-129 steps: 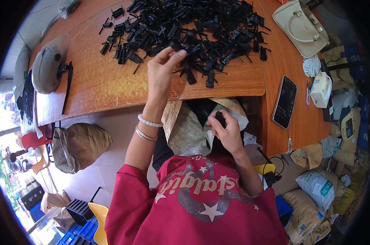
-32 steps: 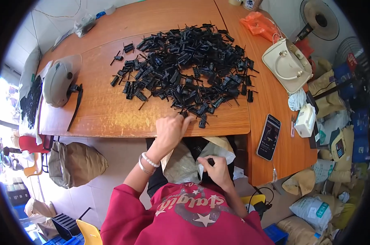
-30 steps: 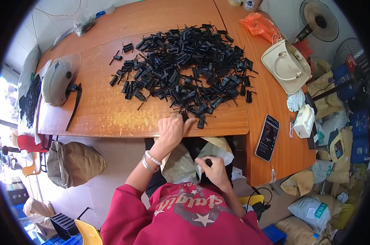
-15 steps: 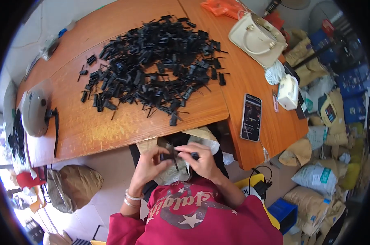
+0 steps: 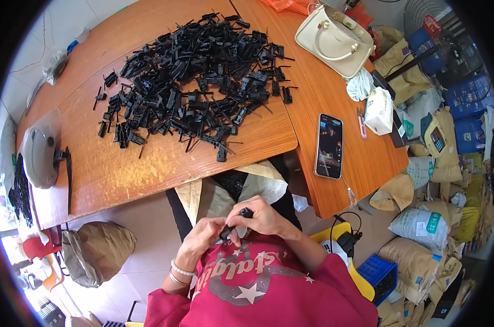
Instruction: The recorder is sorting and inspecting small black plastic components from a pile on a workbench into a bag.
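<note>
Both hands meet just in front of my red shirt, above the open mouth of a sack [image 5: 266, 182]. My left hand [image 5: 199, 240] pinches a small black plastic part [image 5: 225, 233], mostly covered by the fingers. In my right hand [image 5: 264, 219] is a short black-handled tool [image 5: 247, 212]; its working end is hidden between the fingers at the part. The fingertips of the two hands touch or nearly touch. On the table beyond lies a large heap of similar black plastic parts [image 5: 203, 71], many with thin stems sticking out.
The wooden table [image 5: 149, 169] bears a grey helmet [image 5: 41, 147] at left, with a phone [image 5: 329, 146], a tissue pack [image 5: 379, 111] and a cream handbag [image 5: 334, 41] at right. Stuffed sacks [image 5: 410, 267] and a blue crate [image 5: 376, 275] crowd the right floor; a brown sack [image 5: 97, 253] stands left.
Both hands have drawn closer to my body and to each other. The black part, earlier showing between the hands over the sack, is now largely covered by the fingers.
</note>
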